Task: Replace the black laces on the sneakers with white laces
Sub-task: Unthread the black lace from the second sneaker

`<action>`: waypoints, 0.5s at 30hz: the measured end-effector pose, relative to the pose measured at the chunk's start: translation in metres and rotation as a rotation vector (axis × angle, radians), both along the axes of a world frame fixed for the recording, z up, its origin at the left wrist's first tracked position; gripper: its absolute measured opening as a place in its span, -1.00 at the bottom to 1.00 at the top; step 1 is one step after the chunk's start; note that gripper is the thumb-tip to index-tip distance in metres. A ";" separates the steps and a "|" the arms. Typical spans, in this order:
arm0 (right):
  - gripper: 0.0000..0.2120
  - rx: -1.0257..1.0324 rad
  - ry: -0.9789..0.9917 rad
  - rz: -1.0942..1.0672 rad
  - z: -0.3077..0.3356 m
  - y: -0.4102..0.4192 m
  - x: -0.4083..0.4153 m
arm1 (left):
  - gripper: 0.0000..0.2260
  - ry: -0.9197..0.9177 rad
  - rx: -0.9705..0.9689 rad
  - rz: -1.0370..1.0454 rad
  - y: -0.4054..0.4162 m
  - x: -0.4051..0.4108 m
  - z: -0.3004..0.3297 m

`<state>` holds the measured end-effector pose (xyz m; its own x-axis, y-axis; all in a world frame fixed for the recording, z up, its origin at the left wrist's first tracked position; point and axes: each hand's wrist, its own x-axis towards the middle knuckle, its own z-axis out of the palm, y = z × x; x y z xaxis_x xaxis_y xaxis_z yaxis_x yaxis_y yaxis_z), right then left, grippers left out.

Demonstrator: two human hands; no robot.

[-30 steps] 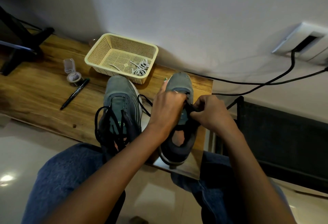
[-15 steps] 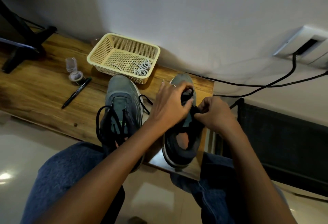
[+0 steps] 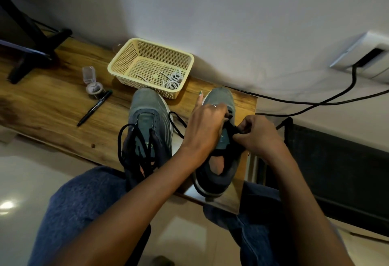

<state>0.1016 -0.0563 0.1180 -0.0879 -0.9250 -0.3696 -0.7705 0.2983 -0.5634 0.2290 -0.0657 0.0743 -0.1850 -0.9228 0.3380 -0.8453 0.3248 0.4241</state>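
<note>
Two grey sneakers stand on the wooden desk [image 3: 52,105]. The left sneaker [image 3: 147,122] has loose black laces [image 3: 134,139] hanging out of its eyelets. Over the right sneaker [image 3: 219,160], my left hand [image 3: 206,126] pinches the black lace [image 3: 230,127] near the eyelets, one finger pointing out. My right hand [image 3: 256,135] grips the same lace at the shoe's tongue. White laces [image 3: 172,80] lie coiled in the cream basket [image 3: 117,63] behind the shoes.
A black pen [image 3: 94,107], a small round tape roll [image 3: 94,90] and a clear plastic lid [image 3: 88,74] lie left of the shoes. A monitor stand [image 3: 31,55] is at far left. Black cables [image 3: 315,105] run from a wall socket [image 3: 362,55] at right.
My left hand went up over the shoe's toe end half a second ago and has come back down a little; both hands keep working the black lace on the right sneaker.
</note>
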 end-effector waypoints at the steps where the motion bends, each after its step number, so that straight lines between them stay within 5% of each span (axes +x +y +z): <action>1: -0.89 -0.002 -0.003 -0.007 -0.001 0.000 -0.001 | -0.94 0.035 -0.017 0.011 -0.001 0.001 0.002; 7: -0.90 -0.014 -0.003 -0.036 -0.003 -0.001 -0.003 | -0.90 0.189 -0.055 0.225 -0.012 0.026 0.022; 11: -0.87 -0.042 0.035 -0.001 -0.002 0.001 -0.001 | -0.67 -0.044 0.096 0.285 -0.012 0.029 0.022; 15: -0.88 -0.057 0.068 0.021 -0.003 0.002 0.002 | -0.49 -0.168 0.115 0.094 -0.004 0.014 0.017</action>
